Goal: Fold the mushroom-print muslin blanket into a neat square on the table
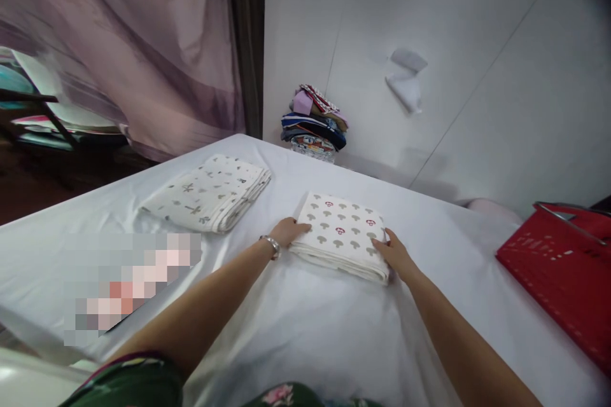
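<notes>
A folded white cloth (341, 229) printed with grey mushrooms and a few red motifs lies on the white-sheeted table (305, 324) before me. At its left edge, my left hand (289, 232), with a bracelet on the wrist, has its thumb on top and its fingers at the side. My right hand (395, 253) grips the opposite edge the same way, fingers partly hidden behind the cloth. Left of these, a second folded white cloth (210, 194) with small grey and brown prints rests flat, apart from both hands.
A red bag or box (563, 273) stands at the right edge. Beyond the far edge rises a stack of folded clothes (315, 121) against the wall. A mauve curtain (181, 57) hangs at the left. Something pixelated (138, 286) lies at the lower left.
</notes>
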Tool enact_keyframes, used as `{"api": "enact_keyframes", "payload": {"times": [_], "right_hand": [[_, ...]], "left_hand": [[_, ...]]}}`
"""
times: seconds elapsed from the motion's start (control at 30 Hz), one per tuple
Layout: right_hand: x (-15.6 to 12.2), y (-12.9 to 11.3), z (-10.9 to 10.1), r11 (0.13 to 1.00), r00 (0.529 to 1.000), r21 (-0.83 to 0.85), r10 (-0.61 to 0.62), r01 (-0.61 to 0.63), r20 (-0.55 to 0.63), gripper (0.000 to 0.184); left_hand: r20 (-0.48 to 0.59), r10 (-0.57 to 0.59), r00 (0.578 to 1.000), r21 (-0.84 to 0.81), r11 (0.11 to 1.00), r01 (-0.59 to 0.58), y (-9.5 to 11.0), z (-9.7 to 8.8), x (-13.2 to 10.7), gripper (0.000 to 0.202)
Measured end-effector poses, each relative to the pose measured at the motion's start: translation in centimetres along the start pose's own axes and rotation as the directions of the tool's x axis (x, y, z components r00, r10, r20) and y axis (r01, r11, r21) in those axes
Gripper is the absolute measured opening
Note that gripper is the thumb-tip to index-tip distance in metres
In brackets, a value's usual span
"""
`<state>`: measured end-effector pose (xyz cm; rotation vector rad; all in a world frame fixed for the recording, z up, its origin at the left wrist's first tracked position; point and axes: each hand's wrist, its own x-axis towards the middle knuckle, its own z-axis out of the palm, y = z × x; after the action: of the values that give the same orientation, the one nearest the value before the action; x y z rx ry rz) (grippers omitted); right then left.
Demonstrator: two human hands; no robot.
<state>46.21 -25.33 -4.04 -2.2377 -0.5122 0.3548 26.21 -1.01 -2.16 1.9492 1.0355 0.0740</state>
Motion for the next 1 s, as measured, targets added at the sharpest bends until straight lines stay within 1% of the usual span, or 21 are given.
{"api": "enact_keyframes", "payload": {"times": [0.1,0.2,0.23,0.27,0.3,0.33,0.37,0.4,0.43,0.47,0.5,0.53,0.57,0.63,0.67,0.7,0.8,0.87,0.93,1.0], "right_hand": [[-0.3,0.0,0.4,0.991,1.000,0.133,0.026,-0.028,0.012,0.077],[-0.2,0.0,0.1,0.966,0.998,0.253,0.037,-0.048,0.048,0.074],[0.1,0.1,-0.3,0.958,0.998,0.283,0.030,-0.046,0.062,0.073],[0.5,0.3,-0.8,0.951,0.998,0.306,0.019,-0.039,0.066,0.073],[1.0,0.6,-1.5,0.948,0.998,0.318,0.009,-0.028,0.059,0.073],[1.6,0.9,-2.2,0.950,0.999,0.313,0.001,-0.016,0.045,0.074],[2.2,1.4,-3.0,0.957,1.000,0.291,-0.001,-0.008,0.029,0.076],[2.8,1.9,-3.8,0.968,1.000,0.250,0.004,-0.009,0.022,0.075],[3.4,2.4,-4.5,0.980,0.999,0.200,0.017,-0.022,0.028,0.074],[3.9,3.0,-5.1,0.988,0.999,0.149,0.031,-0.038,0.044,0.072],[4.3,3.5,-5.5,0.993,0.997,0.103,0.043,-0.049,0.064,0.069],[4.5,4.0,-5.8,0.996,0.996,0.064,0.050,-0.055,0.079,0.067],[4.7,4.3,-6.0,0.998,0.995,0.035,0.050,-0.053,0.091,0.066],[4.7,4.7,-6.0,0.999,0.994,-0.009,0.045,-0.045,0.101,0.068],[4.7,4.7,-6.0,0.998,0.993,-0.025,0.055,-0.052,0.105,0.069],[4.6,4.7,-6.0,0.997,0.991,-0.033,0.074,-0.071,0.114,0.071],[4.5,4.1,-6.0,0.990,0.980,-0.017,0.142,-0.141,0.141,0.077],[4.6,3.4,-6.0,0.988,0.975,-0.008,0.156,-0.157,0.161,0.078],[4.7,2.6,-5.9,0.987,0.968,-0.023,0.157,-0.156,0.195,0.072],[4.7,1.9,-5.7,0.984,0.954,-0.063,0.176,-0.165,0.244,0.065]], "left_hand": [[0.066,-0.040,0.997,-0.091,0.995,0.046,0.3,-0.6,-0.1,0.047],[0.030,-0.044,0.999,-0.136,0.990,0.048,0.8,-0.8,-0.6,0.048],[0.029,-0.045,0.999,-0.186,0.981,0.050,1.0,-0.4,-1.1,0.049],[0.060,-0.044,0.997,-0.277,0.959,0.059,1.1,0.2,-1.7,0.050],[0.123,-0.034,0.992,-0.399,0.913,0.081,1.2,1.0,-2.5,0.051],[0.215,-0.009,0.977,-0.527,0.841,0.124,1.2,2.1,-3.5,0.052],[0.320,0.037,0.947,-0.624,0.760,0.181,1.2,3.3,-4.6,0.053],[0.415,0.083,0.906,-0.668,0.703,0.242,1.2,4.6,-5.8,0.055],[0.506,0.114,0.855,-0.668,0.679,0.305,1.2,5.9,-6.9,0.056],[0.565,0.128,0.815,-0.660,0.663,0.353,1.1,6.9,-7.9,0.056],[0.597,0.131,0.791,-0.653,0.653,0.384,1.1,7.7,-8.7,0.056],[0.616,0.126,0.778,-0.646,0.646,0.406,1.0,8.2,-9.2,0.056],[0.624,0.123,0.772,-0.645,0.639,0.420,1.0,8.3,-9.5,0.056],[0.634,0.127,0.763,-0.649,0.625,0.434,1.0,7.9,-9.5,0.054],[0.630,0.135,0.765,-0.658,0.616,0.433,1.0,7.4,-9.3,0.052],[0.614,0.143,0.776,-0.675,0.604,0.423,1.0,6.9,-9.0,0.050],[0.532,0.132,0.836,-0.738,0.557,0.381,1.4,5.8,-7.9,0.041],[0.484,0.101,0.869,-0.766,0.530,0.365,1.7,5.7,-7.4,0.037],[0.445,0.062,0.893,-0.784,0.510,0.355,2.1,6.0,-7.1,0.035],[0.435,0.028,0.900,-0.781,0.509,0.361,2.6,6.5,-7.1,0.037]]}}
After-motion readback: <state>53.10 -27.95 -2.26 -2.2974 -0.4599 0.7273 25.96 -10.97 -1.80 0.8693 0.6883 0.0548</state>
